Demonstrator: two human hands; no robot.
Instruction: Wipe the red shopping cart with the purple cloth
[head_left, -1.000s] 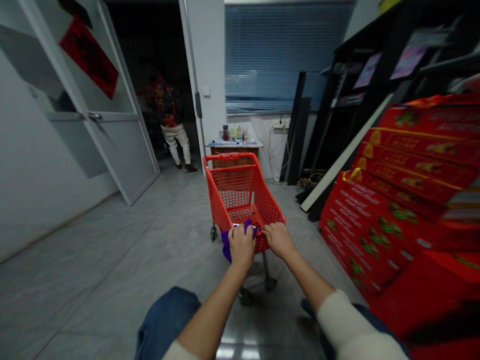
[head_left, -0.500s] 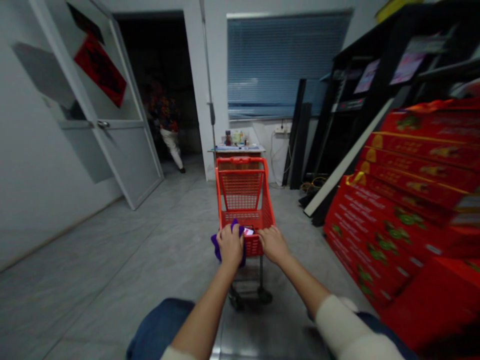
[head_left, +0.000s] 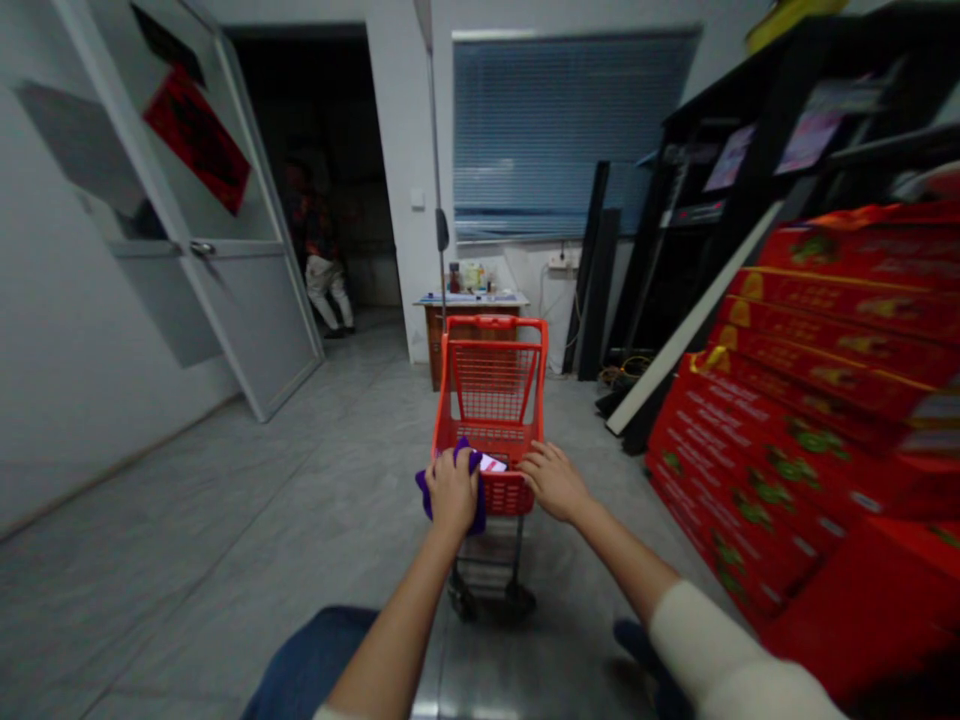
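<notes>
A small red shopping cart (head_left: 491, 400) stands on the grey tiled floor in front of me. My left hand (head_left: 452, 490) is closed over the near rim of the cart, with a purple cloth (head_left: 424, 491) bunched under its fingers. My right hand (head_left: 552, 478) grips the same rim on the right side. A small white and pink item (head_left: 493, 463) lies in the cart between my hands.
Stacked red cartons (head_left: 810, 370) line the right side. Black shelving (head_left: 750, 170) rises behind them, with a white board leaning against it. A small desk (head_left: 471, 303) stands under the blinds. An open white door (head_left: 225, 270) is on the left. A person (head_left: 319, 265) stands in the dark doorway.
The cart has swung from angled left to pointing straight ahead and rolled slightly forward. Both hands stayed on its rim. The person in the doorway has shifted left.
</notes>
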